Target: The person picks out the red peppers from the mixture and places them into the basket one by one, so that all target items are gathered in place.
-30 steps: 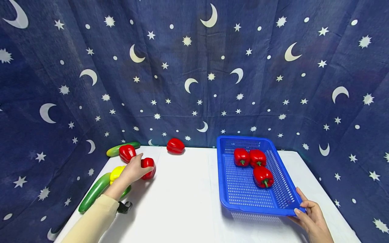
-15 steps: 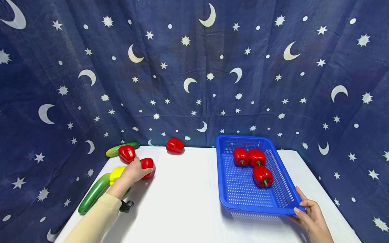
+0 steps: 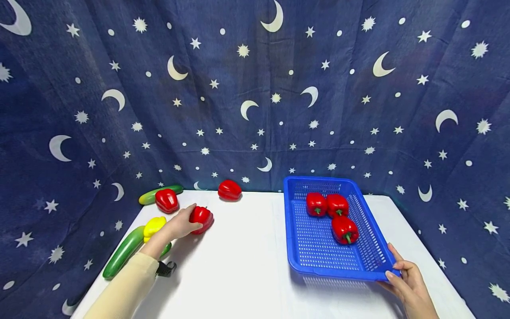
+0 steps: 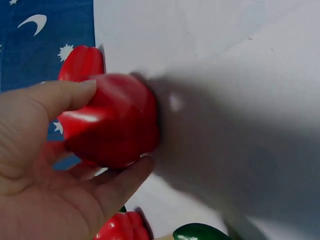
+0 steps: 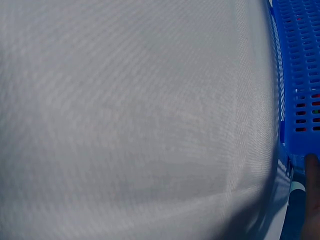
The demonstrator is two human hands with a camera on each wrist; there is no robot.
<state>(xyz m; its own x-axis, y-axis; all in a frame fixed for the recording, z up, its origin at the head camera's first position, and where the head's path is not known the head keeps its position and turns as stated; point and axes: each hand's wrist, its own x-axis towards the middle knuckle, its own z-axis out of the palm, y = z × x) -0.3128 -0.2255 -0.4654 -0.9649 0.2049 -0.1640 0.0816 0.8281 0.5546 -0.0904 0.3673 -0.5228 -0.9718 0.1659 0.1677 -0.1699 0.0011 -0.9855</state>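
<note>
Toward the left of the table, my left hand grips a red bell pepper. In the left wrist view, the thumb lies on one side of this pepper and fingers curl under the other. My right hand holds the near right corner of a blue basket, thumb over the rim. Inside the basket are three red bell peppers, one of them nearest the front. Only a fingertip of the right hand shows against the basket in the right wrist view.
Beyond the left hand lie a red bell pepper, a cucumber and another red pepper at the back edge. A long green vegetable and a yellow pepper lie by the left forearm. A patterned curtain surrounds the white table.
The left hand has moved slightly right, and the red pepper in it has shifted right and tilted, its stem end now showing at the top. The right hand and basket have stayed put.
</note>
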